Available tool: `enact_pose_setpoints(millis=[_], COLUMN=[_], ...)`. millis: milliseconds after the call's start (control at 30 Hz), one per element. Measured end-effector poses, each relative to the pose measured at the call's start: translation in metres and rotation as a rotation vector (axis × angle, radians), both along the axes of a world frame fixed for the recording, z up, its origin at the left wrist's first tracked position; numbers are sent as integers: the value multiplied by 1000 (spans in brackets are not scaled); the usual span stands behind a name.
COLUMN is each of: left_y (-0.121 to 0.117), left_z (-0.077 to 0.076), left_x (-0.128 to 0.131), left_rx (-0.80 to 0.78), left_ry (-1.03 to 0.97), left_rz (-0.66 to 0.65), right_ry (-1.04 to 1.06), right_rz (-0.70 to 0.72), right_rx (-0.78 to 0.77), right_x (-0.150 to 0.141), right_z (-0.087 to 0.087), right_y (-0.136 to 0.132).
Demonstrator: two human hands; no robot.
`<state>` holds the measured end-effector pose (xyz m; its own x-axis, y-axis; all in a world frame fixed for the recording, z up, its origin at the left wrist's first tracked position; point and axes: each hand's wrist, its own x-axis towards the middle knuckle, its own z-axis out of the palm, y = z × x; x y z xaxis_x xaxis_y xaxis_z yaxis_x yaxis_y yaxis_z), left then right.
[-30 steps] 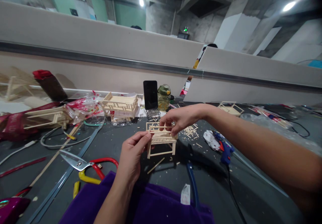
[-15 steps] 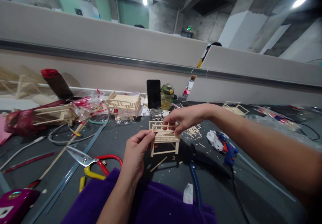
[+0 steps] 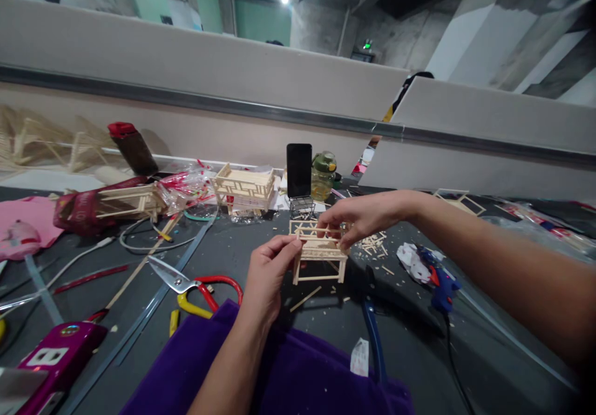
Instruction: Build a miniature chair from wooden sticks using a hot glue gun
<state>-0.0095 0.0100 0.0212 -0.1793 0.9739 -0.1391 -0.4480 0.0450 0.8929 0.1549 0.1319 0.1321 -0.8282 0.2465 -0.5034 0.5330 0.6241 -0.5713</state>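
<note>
A small bench-like model built of thin wooden sticks (image 3: 321, 270), with a railed top, stands upright on the dark table. My left hand (image 3: 270, 272) pinches its front left top corner between thumb and forefinger. From the right, my right hand (image 3: 351, 219) reaches over the model, its bent fingers gripping the railing at the right side of the top. A thin stick runs across the front between both hands' fingertips. Whether that stick is fixed to the model I cannot tell. My right fingers hide part of the back railing.
Red-and-yellow-handled scissors (image 3: 195, 291) lie left, near a purple cloth (image 3: 288, 378). A blue glue gun (image 3: 442, 287) and stick offcuts (image 3: 372, 242) lie right. Behind stand a phone (image 3: 298, 169), a green-lidded bottle (image 3: 323, 176) and another stick model (image 3: 244, 185).
The head view has turned slightly left, so everything sits further right in the picture. Both hands keep about the same places on the model.
</note>
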Motion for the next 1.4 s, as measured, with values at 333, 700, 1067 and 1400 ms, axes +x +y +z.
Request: enact_pose_setpoints(millis=[333,700,1067,1400], left_y=[1,1,0,1], left_z=[-2,1,-1,-2], left_x=[-1,0,-1,-1], left_rx=[6,-6,0,-1], left_ry=[18,10,7,9], left_rz=[2,14,2,-7], right_ry=[-22,-19,-42,-42], right_rz=[45,71,72,76], right_rx=[25,84,55,88], right_x=[-2,0,0,1], right_z=[2,-5,-1,-2], right_y=[0,4,5,5])
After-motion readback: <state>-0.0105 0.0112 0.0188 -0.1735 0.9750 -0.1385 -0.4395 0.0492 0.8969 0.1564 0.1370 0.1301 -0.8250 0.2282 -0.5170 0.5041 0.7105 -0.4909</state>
